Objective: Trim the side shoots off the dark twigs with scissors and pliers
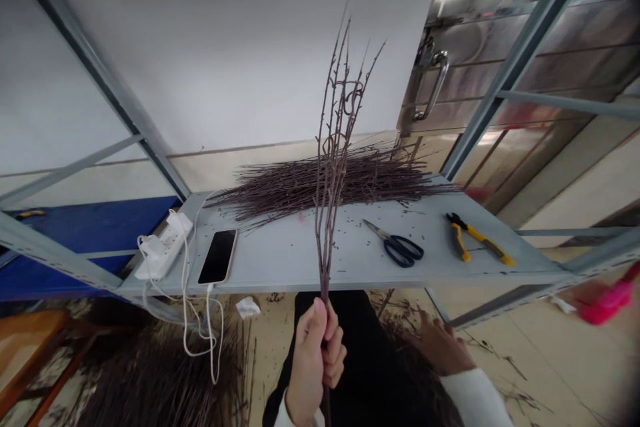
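Note:
A thin bundle of dark brown branching twigs [327, 213] stands upright in front of me. My left hand [317, 353] is closed around its lower stems, thumb in front and fingers wrapped to the right. Down at the lower right, below the shelf edge, my right hand [443, 347] reaches with its fingers stretched out and apart. It is dim and slightly blurred, above a dark heap of twigs [417, 373] beside my leg. Nothing can be made out in its grasp. Behind the held bundle, a large pile of similar twigs [280, 190] lies across the back of the shelf.
On the grey metal shelf [280, 260] lie scissors [403, 250], yellow-handled pliers [480, 240], a phone [219, 257] on a cable and a white power strip [165, 247]. Shelf uprights [525, 40] flank both sides. More twigs [165, 373] stand at lower left.

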`<state>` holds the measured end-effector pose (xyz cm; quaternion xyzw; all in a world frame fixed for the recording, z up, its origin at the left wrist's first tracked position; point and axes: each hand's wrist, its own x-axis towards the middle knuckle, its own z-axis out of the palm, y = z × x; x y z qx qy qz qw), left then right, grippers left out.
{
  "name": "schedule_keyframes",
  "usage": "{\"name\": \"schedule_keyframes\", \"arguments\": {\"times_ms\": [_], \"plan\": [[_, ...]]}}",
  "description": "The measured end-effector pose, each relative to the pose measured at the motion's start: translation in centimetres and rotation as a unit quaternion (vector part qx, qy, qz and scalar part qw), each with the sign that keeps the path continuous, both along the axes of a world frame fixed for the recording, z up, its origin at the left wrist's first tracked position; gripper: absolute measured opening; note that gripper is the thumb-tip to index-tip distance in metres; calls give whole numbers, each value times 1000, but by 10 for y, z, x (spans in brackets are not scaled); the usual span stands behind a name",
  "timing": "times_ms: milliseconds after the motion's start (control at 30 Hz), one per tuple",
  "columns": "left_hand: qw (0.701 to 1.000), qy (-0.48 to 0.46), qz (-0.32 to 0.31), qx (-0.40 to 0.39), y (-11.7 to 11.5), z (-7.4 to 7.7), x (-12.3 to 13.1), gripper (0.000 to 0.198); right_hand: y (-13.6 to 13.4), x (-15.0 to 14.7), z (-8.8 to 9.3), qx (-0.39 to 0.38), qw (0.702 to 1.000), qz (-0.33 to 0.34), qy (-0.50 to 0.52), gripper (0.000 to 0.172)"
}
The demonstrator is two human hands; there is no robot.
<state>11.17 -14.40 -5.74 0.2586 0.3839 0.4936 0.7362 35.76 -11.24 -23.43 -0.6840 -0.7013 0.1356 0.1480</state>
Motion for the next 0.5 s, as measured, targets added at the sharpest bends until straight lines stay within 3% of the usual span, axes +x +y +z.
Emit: {"name": "schedule_keyframes", "arguments": {"times_ms": [133,233,300,367,500], "plan": [[1000,-7,14,10,4,0,4,60,10,10,54,23,988,105,112,26],[1000,-6,15,8,4,1,4,61,47,16,82,138,983,64,102,26],[1000,-11,12,-4,3,2,-1,62,76,24,85,196,981,16,7,26],[999,-27,0,-28,2,2,-7,62,100,32,78,162,985,14,-52,28],[991,-94,-73,-62,4,-1,-25,63,127,43,60,70,993,59,-69,24]]}}
